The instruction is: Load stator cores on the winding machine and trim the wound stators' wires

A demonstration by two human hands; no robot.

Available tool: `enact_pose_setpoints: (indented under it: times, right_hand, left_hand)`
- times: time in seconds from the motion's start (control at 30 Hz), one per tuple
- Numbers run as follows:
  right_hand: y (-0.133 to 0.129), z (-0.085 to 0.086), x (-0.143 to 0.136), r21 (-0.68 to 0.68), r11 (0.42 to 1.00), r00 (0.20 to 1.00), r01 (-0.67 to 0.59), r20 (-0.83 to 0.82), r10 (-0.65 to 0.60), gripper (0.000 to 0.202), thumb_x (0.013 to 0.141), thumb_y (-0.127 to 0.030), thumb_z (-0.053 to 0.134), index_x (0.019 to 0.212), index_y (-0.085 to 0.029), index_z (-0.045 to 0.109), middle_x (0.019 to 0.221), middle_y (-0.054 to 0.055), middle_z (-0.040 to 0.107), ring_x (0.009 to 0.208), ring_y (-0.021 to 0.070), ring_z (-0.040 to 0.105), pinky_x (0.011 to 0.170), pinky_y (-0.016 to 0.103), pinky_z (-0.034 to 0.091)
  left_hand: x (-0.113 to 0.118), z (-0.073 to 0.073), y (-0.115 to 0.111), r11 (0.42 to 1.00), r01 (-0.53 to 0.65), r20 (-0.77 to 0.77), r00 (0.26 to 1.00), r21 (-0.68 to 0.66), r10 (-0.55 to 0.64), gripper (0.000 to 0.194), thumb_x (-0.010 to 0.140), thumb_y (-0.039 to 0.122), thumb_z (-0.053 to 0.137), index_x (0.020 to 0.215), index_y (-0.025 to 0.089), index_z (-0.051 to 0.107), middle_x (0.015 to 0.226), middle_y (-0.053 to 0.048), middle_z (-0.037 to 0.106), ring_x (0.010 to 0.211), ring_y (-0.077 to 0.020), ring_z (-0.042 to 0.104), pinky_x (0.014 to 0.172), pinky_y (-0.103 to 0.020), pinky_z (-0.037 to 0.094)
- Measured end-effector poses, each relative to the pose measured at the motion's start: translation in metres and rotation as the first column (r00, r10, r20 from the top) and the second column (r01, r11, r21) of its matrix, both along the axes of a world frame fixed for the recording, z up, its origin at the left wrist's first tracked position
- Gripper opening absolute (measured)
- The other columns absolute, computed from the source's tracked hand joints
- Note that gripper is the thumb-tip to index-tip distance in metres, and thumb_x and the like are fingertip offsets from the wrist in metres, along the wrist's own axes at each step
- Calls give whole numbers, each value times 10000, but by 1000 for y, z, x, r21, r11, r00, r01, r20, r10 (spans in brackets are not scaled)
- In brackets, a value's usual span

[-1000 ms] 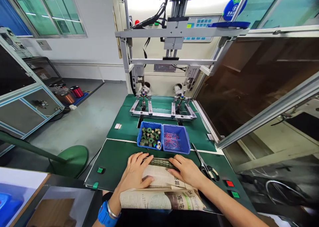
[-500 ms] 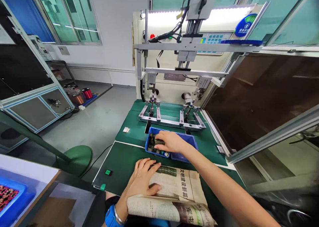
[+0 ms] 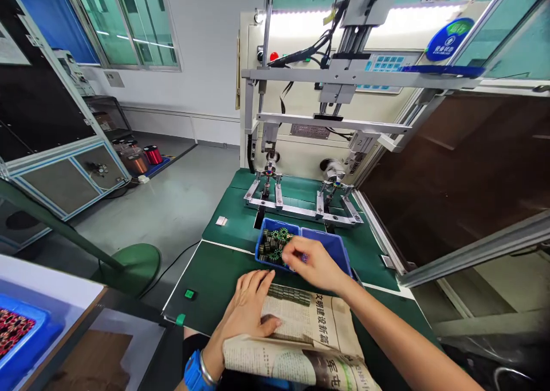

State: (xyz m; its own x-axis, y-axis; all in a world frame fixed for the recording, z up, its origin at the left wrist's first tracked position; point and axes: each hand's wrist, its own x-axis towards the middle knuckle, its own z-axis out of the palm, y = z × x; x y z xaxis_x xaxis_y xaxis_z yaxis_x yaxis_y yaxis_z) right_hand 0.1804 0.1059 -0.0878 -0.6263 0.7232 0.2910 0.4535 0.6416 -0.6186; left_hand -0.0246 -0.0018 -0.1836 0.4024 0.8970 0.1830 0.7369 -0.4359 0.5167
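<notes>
My left hand lies with its fingers stretched out over an unfolded newspaper, pressing its left side. Rows of small grey-green slotted cores lie side by side on the paper, just right of my left fingertips. My right hand is above the front of a blue bin, near the divider. Its fingers are curled together, and whatever they hold is hidden. Loose slotted motor cores with green star-shaped ends fill the bin's left compartment. A second blue compartment adjoins it on the right.
Beyond the bin stands a machine with a metal fixture frame and an overhead crossbar. A brown panel flanks the right side. At lower left, a blue tray holds red-and-black parts. A small green switch sits on the green mat.
My right hand has lifted off the cores and moved right, its fingers curling closer together, uncovering the left compartment. My left hand stays on the newspaper. The whole view has shifted slightly.
</notes>
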Motion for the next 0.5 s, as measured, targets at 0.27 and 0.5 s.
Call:
enact_pose_setpoints:
  times: [0.27, 0.5]
  right_hand:
    - [-72, -72, 36, 329, 942, 884, 67, 418, -209, 219, 874, -328, 626, 1016, -166, 587, 897, 79, 621, 815, 248, 618, 691, 383, 530]
    - [-63, -109, 14, 561, 827, 989, -41, 138, -45, 306, 956, -464, 491, 1070, -210, 618, 898, 62, 648, 759, 186, 645, 673, 306, 550]
  left_hand:
    - [3, 4, -3, 1000, -22, 51, 998, -17, 23, 1030, 744, 297, 765, 1553, 202, 133, 1470, -129, 355, 1331, -318, 309, 1144, -501, 278]
    - [8, 18, -18, 993, -48, 114, 992, -105, 60, 1012, 752, 478, 772, 1545, 195, 211, 1407, -135, 431, 1289, -330, 382, 1142, -502, 288]
